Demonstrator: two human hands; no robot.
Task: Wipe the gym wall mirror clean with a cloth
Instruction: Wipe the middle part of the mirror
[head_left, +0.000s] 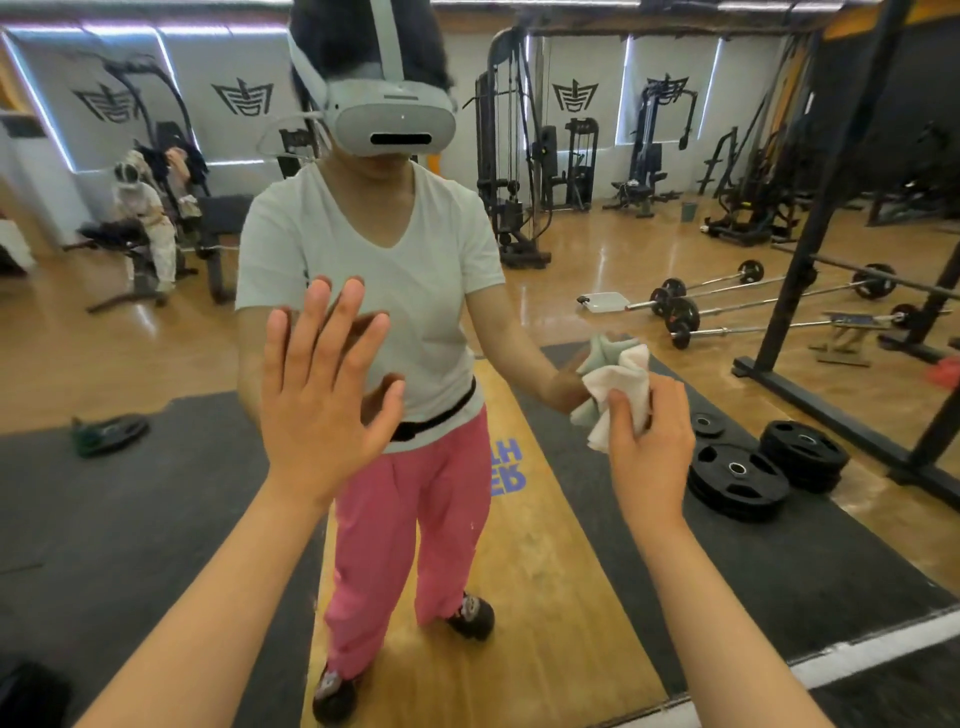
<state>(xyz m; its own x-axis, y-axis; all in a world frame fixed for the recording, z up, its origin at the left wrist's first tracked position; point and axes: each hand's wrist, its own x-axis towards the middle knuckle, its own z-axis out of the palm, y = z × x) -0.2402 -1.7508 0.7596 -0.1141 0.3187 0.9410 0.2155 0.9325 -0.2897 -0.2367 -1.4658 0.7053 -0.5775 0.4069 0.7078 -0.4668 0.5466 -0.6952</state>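
Left hand (317, 395) being pressed flat on mirror (597, 249), fingers spread apart. Cloth (618, 384), bunched, being clamped in right hand (649, 447), fingers curled, against mirror. Likely risk: fresh smears being laid on mirror by bare palm; patches being missed through bunched cloth's small contact.

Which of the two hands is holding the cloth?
The right hand: its fingers curl round the bunched white cloth. The left hand holds nothing; its fingers are spread straight, palm toward the mirror.
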